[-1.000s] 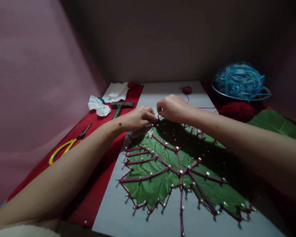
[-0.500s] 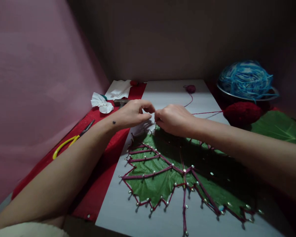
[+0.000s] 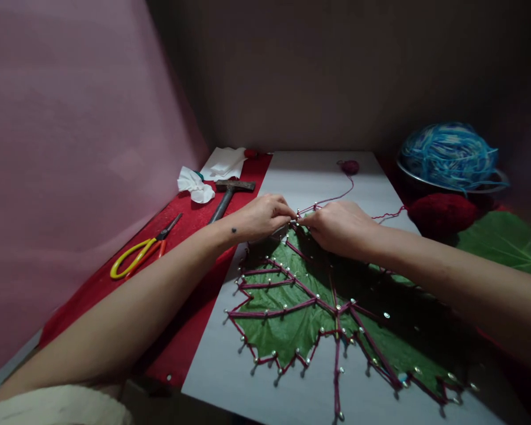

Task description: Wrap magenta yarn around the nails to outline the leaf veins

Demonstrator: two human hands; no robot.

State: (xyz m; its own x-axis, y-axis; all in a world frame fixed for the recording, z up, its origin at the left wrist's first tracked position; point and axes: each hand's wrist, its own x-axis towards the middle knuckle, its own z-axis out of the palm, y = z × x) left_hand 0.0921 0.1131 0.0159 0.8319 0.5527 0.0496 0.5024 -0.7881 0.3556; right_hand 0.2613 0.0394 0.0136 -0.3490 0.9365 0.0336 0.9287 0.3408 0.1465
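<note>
A green leaf (image 3: 281,336) lies flat on a white board (image 3: 230,378), ringed by several nails with red yarn strung around its edge. Purple yarn (image 3: 287,311) runs along the veins and stem. At the leaf's far tip, my left hand (image 3: 268,217) has its fingers pressed together beside a nail. My right hand (image 3: 343,229) pinches the red yarn (image 3: 392,213) at the same nail, its fingertips nearly meeting the left ones. That yarn trails loosely to a dark red ball of yarn (image 3: 442,212). What the left fingertips hold is too small to make out.
Left on the red cloth (image 3: 194,307) are scissors (image 3: 135,258), a hammer (image 3: 225,199) and crumpled white tissue (image 3: 195,185). A small purple yarn ball (image 3: 349,167) sits at the board's far end. Blue yarn (image 3: 449,156) fills a metal bowl on the right, near another leaf (image 3: 504,242).
The view has shifted, so the board and tools sit farther right and more of the hammer shows. Both hands have closed in around the nail at the tip. The red yarn has gone from taut to slack.
</note>
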